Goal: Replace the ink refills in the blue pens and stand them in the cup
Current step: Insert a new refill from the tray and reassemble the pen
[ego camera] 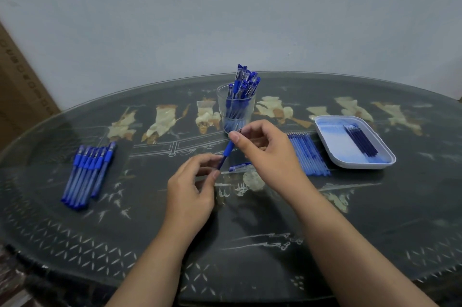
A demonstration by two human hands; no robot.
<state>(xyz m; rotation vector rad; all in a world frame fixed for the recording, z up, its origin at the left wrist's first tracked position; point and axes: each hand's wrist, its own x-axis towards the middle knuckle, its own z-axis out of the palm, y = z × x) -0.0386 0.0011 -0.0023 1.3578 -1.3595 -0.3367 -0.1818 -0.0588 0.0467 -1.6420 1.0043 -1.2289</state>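
Blue pen (226,153) held tilted above the table between both hands, in front of the cup and near the middle of the view. Left hand (192,189) pinches the pen's lower barrel end with thumb and curled fingers. Right hand (270,154) pinches the upper tip end between thumb and forefinger, other fingers curled. Clear cup (221,106) stands upright just behind the hands, packed with capped blue pens (243,82), caps up and leaning right. Small blue-and-clear piece (240,167), probably a cap, lies flat on the table under the right hand; can't tell for sure. Row of capped pens (87,171) lies side by side on the left, well apart from the hands. Row of pale blue refills (308,154) lies on the table just right of the right hand, beside the white tray (360,165). Dark blue refills (361,140) lie together inside the tray toward its right side. Dark glass-topped table (250,231) has pale inlaid figures. Cardboard box (20,87) stands at the far left against the wall.
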